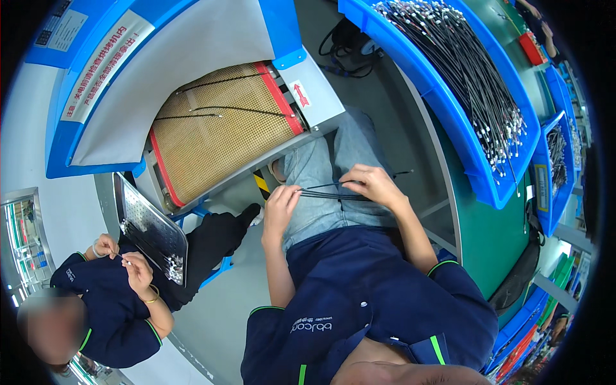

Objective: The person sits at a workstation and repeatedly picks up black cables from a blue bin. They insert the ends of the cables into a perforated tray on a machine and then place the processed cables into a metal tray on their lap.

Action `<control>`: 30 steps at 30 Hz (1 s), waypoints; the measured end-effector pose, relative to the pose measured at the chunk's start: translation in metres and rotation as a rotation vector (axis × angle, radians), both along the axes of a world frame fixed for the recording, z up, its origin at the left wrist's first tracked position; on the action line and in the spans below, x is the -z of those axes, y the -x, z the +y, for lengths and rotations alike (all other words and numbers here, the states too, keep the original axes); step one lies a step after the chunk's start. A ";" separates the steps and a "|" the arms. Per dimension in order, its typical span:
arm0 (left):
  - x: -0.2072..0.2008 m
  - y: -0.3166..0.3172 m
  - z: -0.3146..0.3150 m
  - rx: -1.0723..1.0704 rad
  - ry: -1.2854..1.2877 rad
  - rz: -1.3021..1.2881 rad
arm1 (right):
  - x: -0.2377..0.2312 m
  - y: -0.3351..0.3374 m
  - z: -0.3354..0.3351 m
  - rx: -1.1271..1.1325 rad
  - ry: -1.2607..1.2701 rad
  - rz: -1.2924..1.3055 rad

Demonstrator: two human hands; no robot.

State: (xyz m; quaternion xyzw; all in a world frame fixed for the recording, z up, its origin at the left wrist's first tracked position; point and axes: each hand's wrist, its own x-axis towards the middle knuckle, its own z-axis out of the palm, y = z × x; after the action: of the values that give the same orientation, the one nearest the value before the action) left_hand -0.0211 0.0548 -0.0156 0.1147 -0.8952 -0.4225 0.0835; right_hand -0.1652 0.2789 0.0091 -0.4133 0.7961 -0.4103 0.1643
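Several thin black cables (pixel 330 194) stretch over my lap between my two hands. My left hand (pixel 281 206) pinches one end of the bunch between thumb and fingers. Closed on a cable is my right hand (pixel 374 185), and a cable tip sticks out past it to the right. The exact number of cables in each hand cannot be made out. Just beyond my hands, a few single black cables (pixel 240 110) lie apart on the tan mesh conveyor belt (pixel 212 147) of a blue and white machine (pixel 173 48).
At the right, a long blue bin (pixel 478 163) full of black cables stands on a green table (pixel 478 234); a smaller blue bin (pixel 550 186) sits beyond it. On the left, a co-worker (pixel 109 314) sits with a metal tray (pixel 151 221) of cables. Black cords (pixel 350 51) lie behind the machine.
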 end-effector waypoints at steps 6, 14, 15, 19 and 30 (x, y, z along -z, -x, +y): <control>-0.007 0.015 0.009 0.010 0.091 0.126 | -0.012 0.004 -0.015 -0.036 0.058 0.141; -0.003 0.015 0.011 -0.002 -0.005 0.141 | -0.006 0.005 -0.017 -0.029 0.132 0.172; -0.003 0.016 0.011 0.006 -0.006 0.145 | -0.006 0.005 -0.017 -0.032 0.131 0.174; -0.009 0.016 0.011 -0.002 -0.014 0.168 | -0.005 0.007 -0.015 -0.032 0.131 0.177; -0.018 0.016 0.010 0.051 0.043 0.264 | -0.008 0.009 -0.016 -0.046 0.150 0.144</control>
State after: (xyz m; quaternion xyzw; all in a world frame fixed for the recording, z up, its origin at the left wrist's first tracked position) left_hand -0.0370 0.0649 0.0020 0.0332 -0.8879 -0.4165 0.1923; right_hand -0.1741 0.2625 0.0167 -0.4710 0.7632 -0.4343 0.0844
